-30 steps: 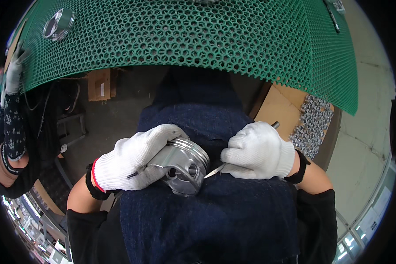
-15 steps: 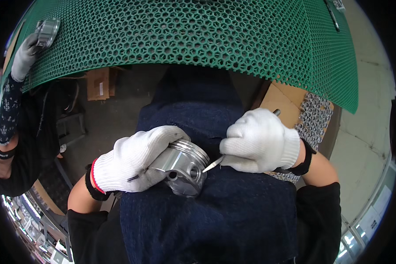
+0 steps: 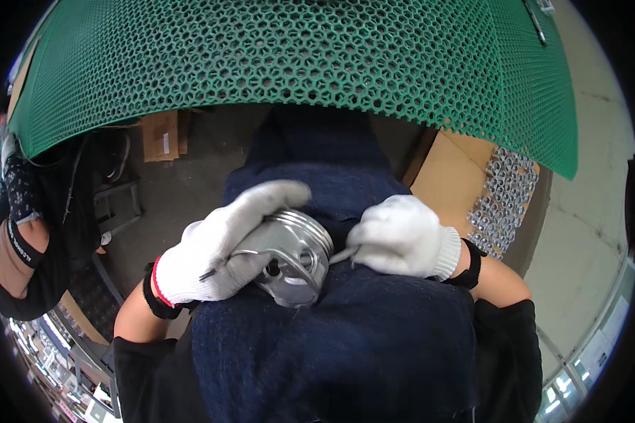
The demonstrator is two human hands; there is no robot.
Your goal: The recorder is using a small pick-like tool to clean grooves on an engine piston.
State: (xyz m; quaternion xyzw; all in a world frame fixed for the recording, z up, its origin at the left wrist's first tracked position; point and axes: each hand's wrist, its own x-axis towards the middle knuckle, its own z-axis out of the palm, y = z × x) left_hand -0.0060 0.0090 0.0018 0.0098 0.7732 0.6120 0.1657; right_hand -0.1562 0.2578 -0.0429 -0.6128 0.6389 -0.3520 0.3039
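While a metal piston (image 3: 289, 247) is being held from its left side by the white-gloved left hand (image 3: 222, 243), a thin tool (image 3: 340, 256) is being pinched in a narrow grip by the fingers of the right hand (image 3: 401, 240). By the left hand, one digit is being stretched over the piston's far side. The piston is being held at a tilt over the lap, its ringed end being turned rightward and away from the person. From the right hand, the piston is lying directly to the left; the tool's long axis is being aimed leftward and slightly toward the person, at the piston's right side, near the edge of the rings. Whether contact is being made there cannot be told, the tip being blurred. Beneath both hands, a dark blue apron (image 3: 331, 345) is being worn. Beyond, a green mat (image 3: 296, 63) with honeycomb holes is being shown; to the right, small metal parts (image 3: 504, 201) are being borne by a cardboard sheet (image 3: 444, 176).
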